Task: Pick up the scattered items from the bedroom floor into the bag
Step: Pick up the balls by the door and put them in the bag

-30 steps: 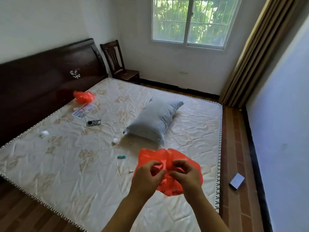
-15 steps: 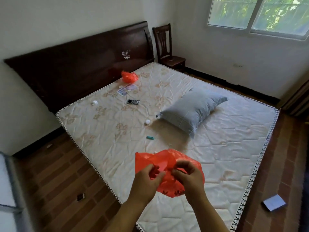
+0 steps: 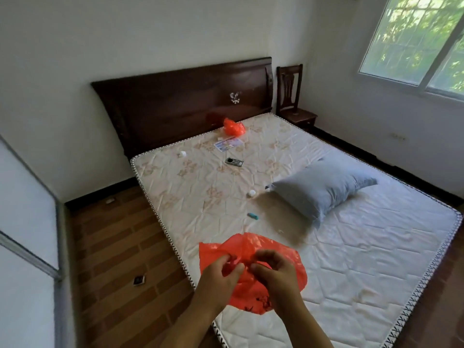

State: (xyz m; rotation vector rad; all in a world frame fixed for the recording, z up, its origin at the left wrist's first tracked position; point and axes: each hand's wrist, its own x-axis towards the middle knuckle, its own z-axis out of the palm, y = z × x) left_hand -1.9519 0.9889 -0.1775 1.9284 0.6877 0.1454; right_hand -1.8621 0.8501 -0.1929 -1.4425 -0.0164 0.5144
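A crumpled red plastic bag hangs in front of me over the mattress's near left corner. My left hand and my right hand both pinch its thin plastic near the top, close together. On the brick-patterned floor left of the bed lie a small dark square item and a small pale item near the wall.
On the bare mattress lie a grey pillow, a second red bag, a card, a dark device, a white cap and a teal piece. Dark headboard, wooden chair, pale cabinet at left.
My view has swung to the left, bringing the floor left of the bed and the cabinet into sight. Both hands keep hold of the red bag, fingers shifting slightly on it.
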